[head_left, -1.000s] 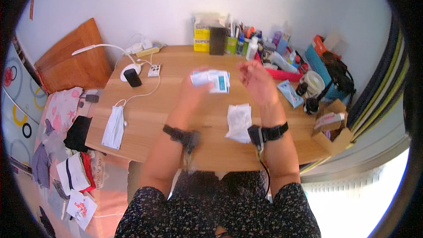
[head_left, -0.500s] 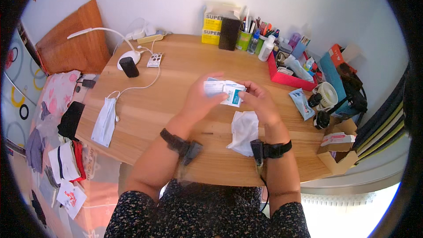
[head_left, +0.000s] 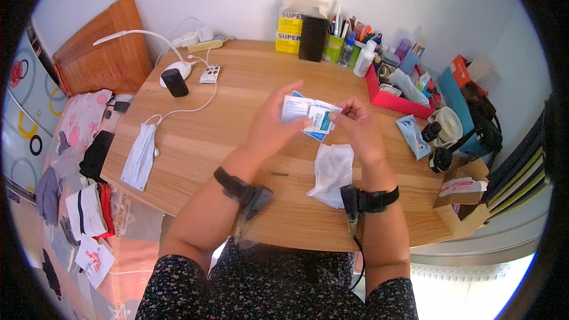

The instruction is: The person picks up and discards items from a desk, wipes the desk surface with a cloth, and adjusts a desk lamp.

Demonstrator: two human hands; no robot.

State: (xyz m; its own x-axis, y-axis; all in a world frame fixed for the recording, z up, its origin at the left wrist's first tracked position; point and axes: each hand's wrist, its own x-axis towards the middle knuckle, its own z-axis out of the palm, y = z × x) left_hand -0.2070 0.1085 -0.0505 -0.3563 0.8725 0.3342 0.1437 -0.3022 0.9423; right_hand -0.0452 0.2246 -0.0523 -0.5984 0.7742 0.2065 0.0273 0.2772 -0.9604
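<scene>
Above the middle of the desk, both hands hold a fanned stack of small flat cards or sachets (head_left: pixel 296 107), and I cannot tell which kind they are. Most are white with fine print; one in front is white and teal (head_left: pixel 320 121), and a blue-edged one shows behind. My left hand (head_left: pixel 271 120) grips the stack's left side, thumb across the front. With thumb and curled fingers, my right hand (head_left: pixel 358 132) pinches the right edge of the teal one. A crumpled white cloth or tissue (head_left: pixel 331 172) lies on the desk below my right hand.
A folded white face mask (head_left: pixel 139 157), a white desk lamp (head_left: pixel 176 71) and a small black box (head_left: pixel 174 82) are at the left. Along the back stand yellow boxes (head_left: pixel 288 26) and pen cups (head_left: pixel 333 46). A red tray (head_left: pixel 396 105), wipes pack (head_left: pixel 413 136) and open carton (head_left: pixel 462 192) fill the right.
The stack has spread apart, and more of the blue-edged piece shows below and above it. My right hand has shifted slightly right. The whole view has shifted a little.
</scene>
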